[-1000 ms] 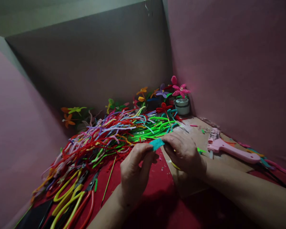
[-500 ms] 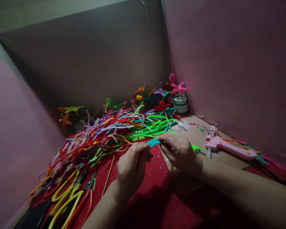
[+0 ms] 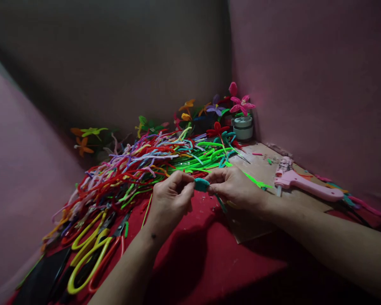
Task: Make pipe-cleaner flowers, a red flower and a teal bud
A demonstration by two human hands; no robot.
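Between my two hands is a small teal piece of bent pipe cleaner (image 3: 202, 184), held above the red table covering (image 3: 190, 237). My left hand (image 3: 174, 192) pinches its left end between thumb and fingertips. At the other end, the thumb and fingers of my right hand (image 3: 230, 184) are closed on it, and a teal stem hangs below that hand. Just beyond my hands lies a large heap of colourful pipe cleaners (image 3: 136, 161), with bright green ones (image 3: 200, 156) nearest to them.
A pink glue gun (image 3: 307, 186) lies on a board (image 3: 260, 159) at right. Yellow-handled pliers (image 3: 89, 258) and red-handled cutters (image 3: 109, 264) sit at lower left, beside a black flat object (image 3: 42, 275). Behind stand pipe-cleaner flowers (image 3: 241, 105) and a pale jar (image 3: 243, 128).
The teal piece has turned between my fingers and now shows a rounded, looped shape. My right hand has shifted its grip on its end. The view has tilted slightly downward.
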